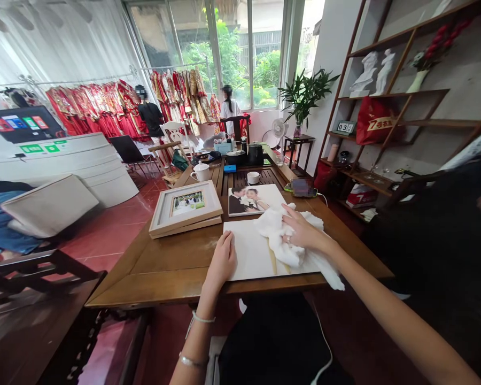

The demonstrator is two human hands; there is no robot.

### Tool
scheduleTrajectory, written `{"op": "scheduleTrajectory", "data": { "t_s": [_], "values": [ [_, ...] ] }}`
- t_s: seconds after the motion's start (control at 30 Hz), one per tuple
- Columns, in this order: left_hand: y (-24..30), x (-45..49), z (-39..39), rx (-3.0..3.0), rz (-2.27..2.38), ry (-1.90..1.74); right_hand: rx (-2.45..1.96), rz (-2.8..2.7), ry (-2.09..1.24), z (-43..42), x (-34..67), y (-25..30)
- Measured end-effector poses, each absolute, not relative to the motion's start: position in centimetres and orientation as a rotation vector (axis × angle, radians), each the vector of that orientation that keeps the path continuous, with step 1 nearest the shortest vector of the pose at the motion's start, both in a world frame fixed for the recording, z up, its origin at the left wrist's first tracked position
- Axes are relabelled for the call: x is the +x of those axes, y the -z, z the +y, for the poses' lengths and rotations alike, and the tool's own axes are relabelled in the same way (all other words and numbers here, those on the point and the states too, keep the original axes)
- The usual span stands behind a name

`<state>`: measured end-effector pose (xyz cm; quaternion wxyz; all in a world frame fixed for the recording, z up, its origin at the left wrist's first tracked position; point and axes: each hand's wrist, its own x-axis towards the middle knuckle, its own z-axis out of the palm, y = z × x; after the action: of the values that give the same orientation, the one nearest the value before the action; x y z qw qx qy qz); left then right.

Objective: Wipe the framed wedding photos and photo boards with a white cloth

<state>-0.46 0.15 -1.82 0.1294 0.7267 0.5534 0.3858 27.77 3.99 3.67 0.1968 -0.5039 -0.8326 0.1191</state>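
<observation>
A flat white panel [244, 253] with tan strips lies at the table's near edge. My left hand [225, 253] is closed round its left edge, fingers together. Over the panel's right half, my right hand [301, 231] presses down on a bunched white cloth [270, 224], with fingers partly sunk in its folds. One end of the cloth hangs past the near edge. Just behind lies a photo panel [254, 200] showing a couple. To the left are stacked light-wood picture frames [186, 207], the top one holding a small photo.
On the wooden table [176, 267] are a white teapot [201, 171], a white cup [253, 177], a blue box [230, 168] and a phone [303, 187] with a cable. A person in dark clothes [433, 256] is close on the right. Another person [8, 214] is at the left.
</observation>
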Motion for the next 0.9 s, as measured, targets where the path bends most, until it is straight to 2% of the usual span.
{"op": "scheduleTrajectory", "data": {
  "t_s": [0.2,0.4,0.67,0.9],
  "values": [
    [1.6,-0.5,0.1,2.120,1.605,-1.069,-1.537,-2.373,-0.248,5.1,23.7,-4.4],
    [1.9,-0.6,0.2,2.121,1.609,-1.104,-1.351,-2.530,-0.116,0.9,22.1,-4.9],
    [2.0,-0.6,0.3,2.134,1.600,-1.117,-1.052,-2.591,-0.267,-5.7,24.6,-4.3],
    [1.3,-0.6,-0.1,2.108,1.617,-1.033,-1.155,-2.338,-0.386,-1.4,26.3,-3.4]
  ]
}}
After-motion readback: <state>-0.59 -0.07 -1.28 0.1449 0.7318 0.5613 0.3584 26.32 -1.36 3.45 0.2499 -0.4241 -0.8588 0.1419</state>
